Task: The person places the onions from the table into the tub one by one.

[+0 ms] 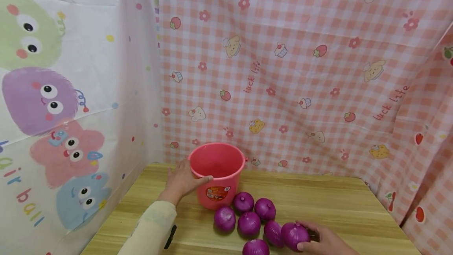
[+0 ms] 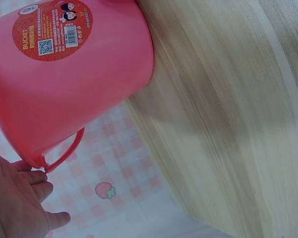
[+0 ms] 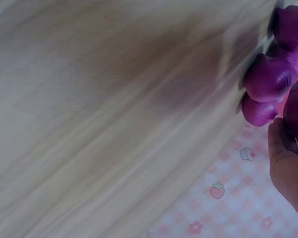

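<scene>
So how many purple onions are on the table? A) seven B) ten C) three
A: seven purple onions lie by the pink bucket, counting the one the right hand grips; the left hand holds the bucket's rim.

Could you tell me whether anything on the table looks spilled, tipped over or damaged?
Nothing stands out. The pink bucket stands upright with the left hand on its rim, and the purple onions lie whole beside it, one under the right hand.
</scene>
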The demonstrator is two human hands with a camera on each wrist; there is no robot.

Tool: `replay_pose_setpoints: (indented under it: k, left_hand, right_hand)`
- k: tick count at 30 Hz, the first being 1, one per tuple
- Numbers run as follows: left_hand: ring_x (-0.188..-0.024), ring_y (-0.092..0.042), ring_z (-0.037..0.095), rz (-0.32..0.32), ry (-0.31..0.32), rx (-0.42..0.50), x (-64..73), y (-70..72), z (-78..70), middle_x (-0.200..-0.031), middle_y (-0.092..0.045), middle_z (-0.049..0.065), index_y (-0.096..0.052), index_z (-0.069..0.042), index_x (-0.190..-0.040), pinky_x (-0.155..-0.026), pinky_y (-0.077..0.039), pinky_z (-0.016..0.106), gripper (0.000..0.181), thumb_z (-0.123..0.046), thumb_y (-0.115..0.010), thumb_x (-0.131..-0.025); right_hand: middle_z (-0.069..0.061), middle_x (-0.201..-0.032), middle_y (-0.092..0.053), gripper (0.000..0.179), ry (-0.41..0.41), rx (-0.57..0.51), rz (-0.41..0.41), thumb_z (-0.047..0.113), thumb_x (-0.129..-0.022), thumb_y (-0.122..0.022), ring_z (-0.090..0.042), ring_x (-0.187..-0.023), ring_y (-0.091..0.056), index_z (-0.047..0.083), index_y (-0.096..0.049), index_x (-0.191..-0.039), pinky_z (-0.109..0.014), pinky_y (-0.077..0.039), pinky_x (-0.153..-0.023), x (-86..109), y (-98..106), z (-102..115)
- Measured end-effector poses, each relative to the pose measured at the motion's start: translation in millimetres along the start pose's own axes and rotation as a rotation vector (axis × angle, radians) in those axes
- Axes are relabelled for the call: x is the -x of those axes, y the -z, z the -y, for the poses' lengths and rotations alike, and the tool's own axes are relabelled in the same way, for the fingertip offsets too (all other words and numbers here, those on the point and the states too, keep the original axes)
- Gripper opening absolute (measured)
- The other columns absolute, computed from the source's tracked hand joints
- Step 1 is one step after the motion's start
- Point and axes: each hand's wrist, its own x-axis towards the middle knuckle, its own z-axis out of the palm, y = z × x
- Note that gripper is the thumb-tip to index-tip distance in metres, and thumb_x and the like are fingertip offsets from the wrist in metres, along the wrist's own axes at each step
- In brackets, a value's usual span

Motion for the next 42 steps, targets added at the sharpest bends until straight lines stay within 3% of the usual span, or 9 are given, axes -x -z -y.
replay_pose_setpoints:
  k: [6,12,19,22,34,42]
  left_hand:
    - [-0.139,-0.036,0.038,0.007,0.011,-0.003,0.4,0.7,-0.7,-0.148,-0.043,0.017,-0.029,-0.005,-0.154,-0.109,-0.009,0.075,0.122,-0.086,-0.061,-0.068]
    - [-0.140,-0.035,0.038,0.012,0.011,0.007,0.8,1.6,-0.9,-0.150,-0.042,0.016,-0.028,-0.007,-0.155,-0.109,-0.009,0.075,0.122,-0.086,-0.061,-0.068]
    - [-0.139,-0.037,0.037,0.005,0.015,0.017,1.0,0.3,-0.5,-0.147,-0.044,0.016,-0.030,-0.005,-0.154,-0.110,-0.009,0.074,0.122,-0.087,-0.061,-0.068]
    - [-0.139,-0.036,0.037,0.007,0.015,0.019,1.4,0.6,-0.9,-0.148,-0.044,0.016,-0.029,-0.005,-0.154,-0.110,-0.009,0.074,0.122,-0.086,-0.062,-0.068]
    - [-0.139,-0.037,0.035,0.002,0.004,0.028,0.5,-0.8,-0.8,-0.149,-0.042,0.014,-0.029,-0.009,-0.155,-0.110,-0.009,0.074,0.122,-0.087,-0.061,-0.067]
    - [-0.138,-0.037,0.037,-0.010,-0.003,0.016,0.9,-0.4,0.4,-0.149,-0.042,0.016,-0.030,-0.006,-0.154,-0.109,-0.009,0.075,0.123,-0.088,-0.060,-0.067]
  right_hand:
    - [-0.028,-0.128,-0.058,0.065,0.017,0.007,-0.027,0.020,-0.098,-0.064,-0.027,-0.111,-0.061,-0.018,-0.036,-0.142,-0.022,-0.053,-0.084,-6.7,1,7]
    - [-0.030,-0.129,-0.057,0.066,0.084,0.073,-0.091,0.020,-0.096,-0.067,-0.009,-0.106,-0.063,-0.018,-0.038,-0.141,-0.022,-0.053,-0.084,-14.2,0,15]
    - [-0.033,-0.128,-0.056,0.068,0.079,0.104,-0.174,0.020,-0.092,-0.071,-0.034,-0.110,-0.063,-0.018,-0.040,-0.140,-0.028,-0.056,-0.083,-20.9,0,26]
    - [-0.034,-0.129,-0.055,0.069,0.068,0.110,-0.205,0.021,-0.091,-0.073,-0.038,-0.111,-0.062,-0.017,-0.041,-0.140,-0.030,-0.057,-0.083,-24.2,-1,29]
    - [-0.029,-0.127,-0.059,0.071,0.057,0.101,-0.292,0.025,-0.091,-0.074,-0.033,-0.110,-0.063,-0.011,-0.043,-0.143,-0.029,-0.057,-0.082,-42.1,-4,39]
    - [-0.027,-0.128,-0.059,0.073,0.038,0.118,-0.368,0.030,-0.088,-0.076,-0.034,-0.111,-0.063,-0.006,-0.045,-0.144,-0.033,-0.058,-0.083,-57.4,-7,46]
